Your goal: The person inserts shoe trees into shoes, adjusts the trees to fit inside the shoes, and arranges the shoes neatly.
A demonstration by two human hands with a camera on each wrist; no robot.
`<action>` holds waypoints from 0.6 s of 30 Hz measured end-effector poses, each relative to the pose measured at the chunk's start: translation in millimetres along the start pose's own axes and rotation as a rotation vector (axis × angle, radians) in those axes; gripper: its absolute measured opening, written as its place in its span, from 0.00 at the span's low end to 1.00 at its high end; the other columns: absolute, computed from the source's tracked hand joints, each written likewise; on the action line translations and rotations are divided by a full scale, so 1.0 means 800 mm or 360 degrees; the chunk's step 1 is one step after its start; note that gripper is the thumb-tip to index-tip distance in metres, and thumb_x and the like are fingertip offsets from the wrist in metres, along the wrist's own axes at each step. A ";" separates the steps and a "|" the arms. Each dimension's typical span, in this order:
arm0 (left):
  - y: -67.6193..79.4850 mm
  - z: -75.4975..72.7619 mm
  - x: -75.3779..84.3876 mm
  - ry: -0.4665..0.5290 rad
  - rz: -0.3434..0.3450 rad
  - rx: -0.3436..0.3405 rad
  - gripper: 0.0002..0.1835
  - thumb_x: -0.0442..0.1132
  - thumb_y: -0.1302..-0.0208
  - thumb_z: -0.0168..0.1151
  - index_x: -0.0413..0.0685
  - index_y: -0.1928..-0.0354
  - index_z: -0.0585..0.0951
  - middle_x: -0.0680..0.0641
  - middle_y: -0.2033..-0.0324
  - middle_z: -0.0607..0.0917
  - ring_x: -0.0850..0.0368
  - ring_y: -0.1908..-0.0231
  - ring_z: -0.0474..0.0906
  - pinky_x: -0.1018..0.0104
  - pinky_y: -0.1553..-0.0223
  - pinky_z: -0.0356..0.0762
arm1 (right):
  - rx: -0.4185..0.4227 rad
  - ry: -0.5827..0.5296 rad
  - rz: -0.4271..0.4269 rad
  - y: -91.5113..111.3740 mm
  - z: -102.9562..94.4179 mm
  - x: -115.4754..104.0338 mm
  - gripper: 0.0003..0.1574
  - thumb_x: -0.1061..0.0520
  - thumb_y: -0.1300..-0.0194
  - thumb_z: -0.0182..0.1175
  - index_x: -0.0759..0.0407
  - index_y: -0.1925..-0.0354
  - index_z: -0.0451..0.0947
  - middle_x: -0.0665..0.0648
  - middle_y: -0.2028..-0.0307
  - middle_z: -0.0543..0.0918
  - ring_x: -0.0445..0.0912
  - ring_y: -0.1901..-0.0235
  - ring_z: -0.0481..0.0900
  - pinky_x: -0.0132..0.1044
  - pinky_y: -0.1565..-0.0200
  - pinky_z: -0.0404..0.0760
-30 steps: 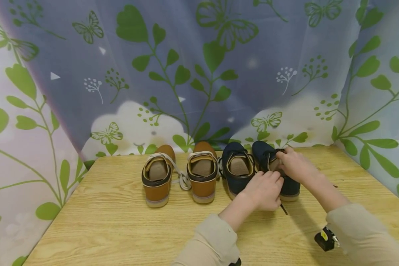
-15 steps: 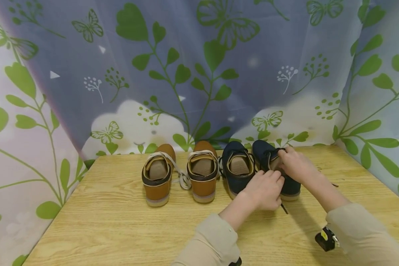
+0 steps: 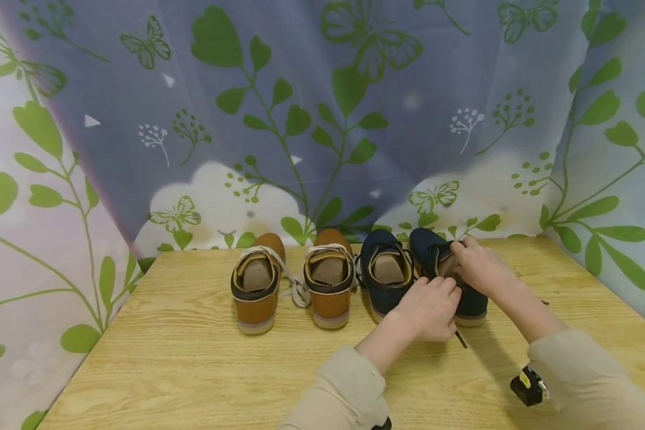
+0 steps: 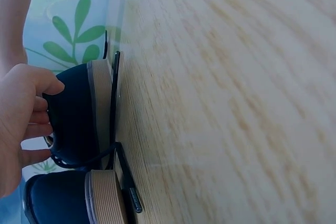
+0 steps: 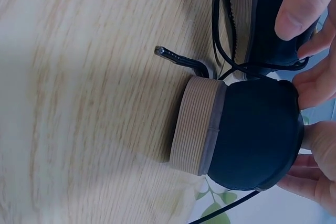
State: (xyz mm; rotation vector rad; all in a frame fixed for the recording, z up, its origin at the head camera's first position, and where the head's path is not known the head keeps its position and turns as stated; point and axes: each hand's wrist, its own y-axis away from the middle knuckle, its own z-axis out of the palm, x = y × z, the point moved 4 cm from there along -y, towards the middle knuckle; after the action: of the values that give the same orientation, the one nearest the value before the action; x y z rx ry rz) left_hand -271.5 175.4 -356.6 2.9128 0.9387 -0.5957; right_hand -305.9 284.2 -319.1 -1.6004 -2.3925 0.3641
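The rightmost navy shoe (image 3: 421,243) stands toe toward the backdrop, with both hands on it. My left hand (image 3: 427,307) grips the near left side of its collar; in the left wrist view its fingers (image 4: 39,129) bend over the rim. My right hand (image 3: 478,266) holds the right side of the opening, fingertips by the laces and tongue; the thumb is mostly hidden. In the right wrist view, the heel (image 5: 252,135) faces the camera. A dark lace (image 3: 460,339) trails onto the table behind it. Close on the left stands its matching navy shoe (image 3: 375,242).
Two tan shoes (image 3: 254,310) (image 3: 330,310) with pale laces (image 3: 300,292) stand to the left in the same row. All sit on a wood-grain table (image 3: 193,370), near the patterned backdrop (image 3: 279,149). Another lace tip (image 3: 543,301) shows right of the right forearm.
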 end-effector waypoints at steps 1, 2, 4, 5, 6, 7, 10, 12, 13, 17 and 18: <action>0.000 0.000 0.000 -0.0003 0.0000 0.0001 0.30 0.59 0.37 0.49 0.56 0.36 0.66 0.57 0.45 0.67 0.63 0.47 0.65 0.68 0.49 0.65 | -0.0003 0.0009 -0.0001 0.000 0.000 0.000 0.16 0.66 0.47 0.66 0.71 0.64 0.70 0.68 0.68 0.69 0.54 0.79 0.72 0.42 0.79 0.73; 0.000 0.000 0.000 -0.0004 -0.0001 0.0002 0.30 0.59 0.37 0.49 0.56 0.36 0.66 0.57 0.45 0.67 0.63 0.47 0.65 0.68 0.49 0.65 | -0.0007 0.0023 -0.0003 -0.001 0.000 0.001 0.16 0.65 0.48 0.66 0.70 0.63 0.71 0.68 0.68 0.70 0.54 0.79 0.72 0.42 0.79 0.73; 0.001 0.000 0.000 0.0000 -0.0002 0.0004 0.30 0.59 0.37 0.49 0.56 0.36 0.66 0.57 0.45 0.67 0.63 0.47 0.65 0.67 0.49 0.65 | -0.0012 0.0060 -0.0005 -0.001 0.000 0.001 0.17 0.64 0.48 0.68 0.69 0.63 0.71 0.67 0.68 0.71 0.54 0.78 0.73 0.42 0.80 0.73; 0.001 -0.001 0.000 0.0002 -0.0003 0.0006 0.30 0.59 0.37 0.49 0.56 0.36 0.67 0.57 0.45 0.67 0.63 0.47 0.65 0.67 0.49 0.65 | -0.0015 0.0075 -0.0006 -0.001 0.000 0.002 0.17 0.64 0.49 0.68 0.69 0.63 0.72 0.67 0.68 0.71 0.54 0.78 0.73 0.42 0.80 0.73; 0.001 -0.001 -0.001 0.0002 -0.0003 0.0008 0.29 0.59 0.37 0.49 0.56 0.36 0.67 0.57 0.45 0.67 0.63 0.47 0.65 0.67 0.50 0.65 | -0.0019 0.0090 -0.0003 -0.002 0.000 0.002 0.17 0.63 0.49 0.68 0.68 0.63 0.72 0.66 0.68 0.71 0.54 0.77 0.73 0.42 0.80 0.73; 0.001 -0.001 0.000 0.0005 -0.0003 0.0008 0.29 0.59 0.37 0.49 0.56 0.36 0.67 0.57 0.45 0.67 0.63 0.47 0.65 0.67 0.50 0.65 | -0.0022 0.0104 -0.0001 -0.002 0.000 0.002 0.17 0.63 0.49 0.69 0.67 0.64 0.72 0.65 0.68 0.71 0.53 0.77 0.73 0.42 0.81 0.72; 0.001 -0.001 0.000 0.0007 -0.0005 0.0007 0.29 0.59 0.37 0.49 0.56 0.37 0.67 0.57 0.46 0.67 0.63 0.47 0.65 0.68 0.50 0.65 | -0.0031 0.0125 -0.0001 -0.002 0.000 0.003 0.16 0.62 0.49 0.69 0.66 0.65 0.72 0.64 0.68 0.71 0.52 0.77 0.73 0.41 0.82 0.71; 0.002 -0.001 0.000 0.0006 -0.0005 0.0001 0.29 0.59 0.37 0.49 0.56 0.36 0.67 0.57 0.46 0.67 0.63 0.47 0.65 0.68 0.50 0.65 | -0.0037 0.0130 -0.0005 -0.002 0.000 0.004 0.16 0.62 0.49 0.69 0.65 0.65 0.72 0.63 0.69 0.71 0.52 0.77 0.73 0.40 0.82 0.71; 0.002 -0.001 0.000 0.0006 -0.0005 -0.0002 0.29 0.59 0.37 0.49 0.56 0.36 0.67 0.57 0.46 0.67 0.63 0.47 0.65 0.68 0.50 0.65 | -0.0037 0.0135 -0.0008 -0.003 0.000 0.004 0.16 0.61 0.49 0.69 0.65 0.66 0.72 0.62 0.69 0.71 0.51 0.77 0.72 0.40 0.82 0.70; 0.001 -0.001 0.000 0.0018 -0.0008 -0.0001 0.30 0.59 0.38 0.49 0.56 0.37 0.67 0.57 0.46 0.67 0.63 0.47 0.64 0.68 0.50 0.65 | -0.0029 0.0166 -0.0014 -0.003 0.001 0.006 0.17 0.60 0.49 0.69 0.66 0.67 0.71 0.62 0.70 0.71 0.52 0.77 0.73 0.41 0.81 0.72; 0.001 -0.001 0.000 0.0023 -0.0010 0.0001 0.30 0.59 0.38 0.50 0.56 0.37 0.67 0.57 0.46 0.67 0.63 0.47 0.64 0.68 0.50 0.65 | -0.0031 0.0177 -0.0010 -0.004 0.002 0.007 0.18 0.60 0.49 0.69 0.66 0.66 0.71 0.62 0.70 0.71 0.52 0.76 0.73 0.42 0.81 0.72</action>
State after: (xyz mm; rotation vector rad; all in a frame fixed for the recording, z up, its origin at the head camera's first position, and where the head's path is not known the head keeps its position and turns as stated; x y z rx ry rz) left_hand -271.0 175.0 -356.1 2.9196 0.9493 -0.5762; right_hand -310.9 288.1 -318.9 -1.5776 -2.3244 0.2443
